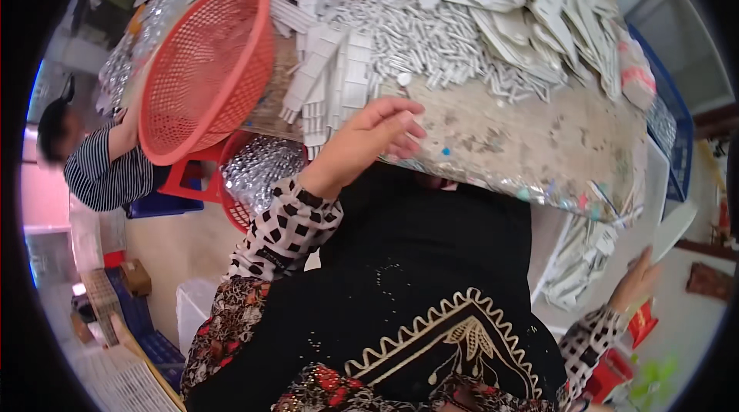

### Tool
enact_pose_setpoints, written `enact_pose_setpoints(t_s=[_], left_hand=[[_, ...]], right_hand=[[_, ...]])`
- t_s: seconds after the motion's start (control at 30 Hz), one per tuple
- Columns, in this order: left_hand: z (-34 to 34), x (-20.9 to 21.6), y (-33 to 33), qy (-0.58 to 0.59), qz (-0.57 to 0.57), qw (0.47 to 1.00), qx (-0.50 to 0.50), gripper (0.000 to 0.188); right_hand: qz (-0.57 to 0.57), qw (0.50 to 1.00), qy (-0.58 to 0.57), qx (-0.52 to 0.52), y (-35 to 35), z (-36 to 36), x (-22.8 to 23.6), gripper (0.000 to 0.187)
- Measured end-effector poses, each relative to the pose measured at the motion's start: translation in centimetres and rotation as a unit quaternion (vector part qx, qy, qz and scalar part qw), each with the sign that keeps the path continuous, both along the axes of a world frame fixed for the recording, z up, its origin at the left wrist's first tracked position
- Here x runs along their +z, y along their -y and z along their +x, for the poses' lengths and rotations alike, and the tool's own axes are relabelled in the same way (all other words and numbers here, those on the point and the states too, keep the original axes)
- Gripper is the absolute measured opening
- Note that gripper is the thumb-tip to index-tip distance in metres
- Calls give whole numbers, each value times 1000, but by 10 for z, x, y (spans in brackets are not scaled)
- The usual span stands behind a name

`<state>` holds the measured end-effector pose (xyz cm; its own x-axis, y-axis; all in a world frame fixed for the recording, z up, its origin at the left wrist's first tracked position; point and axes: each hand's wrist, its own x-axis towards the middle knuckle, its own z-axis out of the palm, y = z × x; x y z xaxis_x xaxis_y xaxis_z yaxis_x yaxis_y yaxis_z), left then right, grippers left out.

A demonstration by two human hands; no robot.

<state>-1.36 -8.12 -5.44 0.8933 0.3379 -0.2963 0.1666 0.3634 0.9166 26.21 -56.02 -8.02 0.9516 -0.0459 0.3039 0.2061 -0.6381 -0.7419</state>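
"Between three and four o'clock, beyond the end of the tabletop (531, 131), what is the right hand (633, 283) doing?"

"It is gripping a pale flat piece (676, 227) by its lower end; the piece is slanting up toward one o'clock."

"Is that hold serving well?"

"I am judging so, for something looking thin: pinching firmly without flexing it, and keeping it clear of the tabletop's edge, is the sound way."

"What is lying around it?"

"Loose white parts (573, 266) are lying below the tabletop at four."

"And the left hand (369, 137)?"

"It is hovering near the centre, toward twelve, fingers loosely spread, grasping nothing that I am seeing."

"Farther out?"

"Small white tubes (431, 38) are lying heaped at twelve to one, broad white pieces (531, 35) at one to two, ribbed strips (315, 77) at eleven. A red basket (250, 92) is tilting at ten; a striped sleeve (108, 173) is showing beside it at nine."
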Motion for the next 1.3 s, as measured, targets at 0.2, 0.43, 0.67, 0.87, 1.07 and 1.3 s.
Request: enact_pose_setpoints(t_s=[0.2,0.43,0.67,0.87,1.07,1.3], left_hand=[[-23,-18,-62,-9,652,716,247,26],[-21,-26,-104,-141,697,668,218,42],[-18,-26,-110,-222,669,669,234,50],[-21,-8,-100,-145,674,668,280,48],[-31,6,-83,-83,614,711,332,51],[-22,-19,-75,79,344,863,361,46]], right_hand=[[-493,859,116,-77,103,19,-120,48],[-118,973,56,192,-82,58,7,41],[-91,885,156,429,-316,0,93,24],[-176,828,254,468,-466,-15,69,43],[-286,859,131,404,-544,-16,45,61],[-164,865,192,434,-509,-18,49,56]])
